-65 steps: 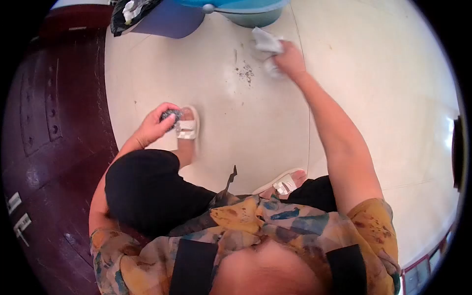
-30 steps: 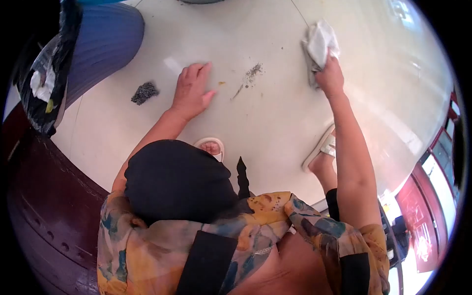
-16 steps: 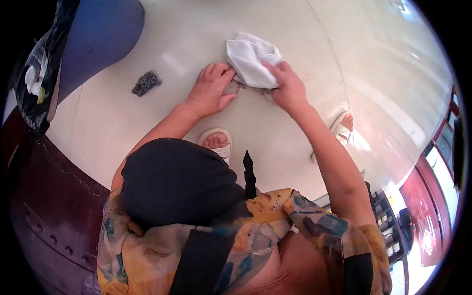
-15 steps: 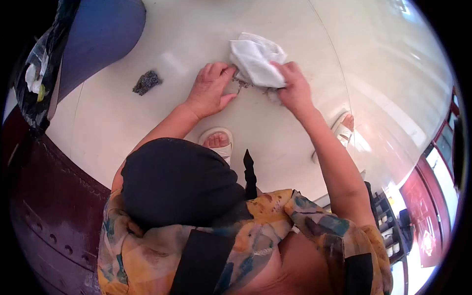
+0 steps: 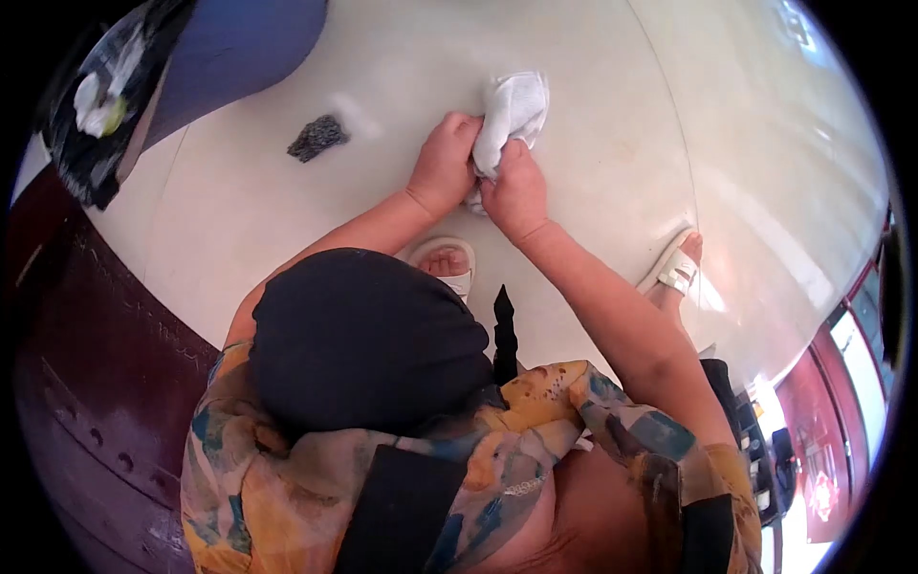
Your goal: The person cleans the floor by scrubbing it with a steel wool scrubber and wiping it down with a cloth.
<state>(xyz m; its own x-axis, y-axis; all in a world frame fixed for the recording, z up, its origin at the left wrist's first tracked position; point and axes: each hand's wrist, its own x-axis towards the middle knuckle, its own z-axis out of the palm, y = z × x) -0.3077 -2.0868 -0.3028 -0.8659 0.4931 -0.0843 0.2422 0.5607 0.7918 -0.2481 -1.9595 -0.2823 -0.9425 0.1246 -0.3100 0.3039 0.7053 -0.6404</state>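
Note:
A white cloth (image 5: 517,103) is bunched up over the pale floor, its loose end pointing away from me. My left hand (image 5: 446,165) is closed at the cloth's left edge, fingers curled against it. On the near right side, my right hand (image 5: 517,191) grips the same cloth with the thumb on top. A small bit of cloth hangs below, between the two hands. Whatever lies inside the folds is hidden. To the left, a dark grey scouring pad (image 5: 318,138) rests on the floor, apart from both hands.
A black plastic bag (image 5: 91,158) with white and yellowish scraps stands at upper left, beside a blue-grey curved surface (image 5: 239,48). Dark red furniture (image 5: 105,354) fills the left. My sandalled feet (image 5: 448,263) are on the glossy floor (image 5: 612,124).
My right hand has moved left with the cloth to meet my left hand, which now grips it too. Dark debris seen earlier between the hands no longer shows. The view has shifted slightly.

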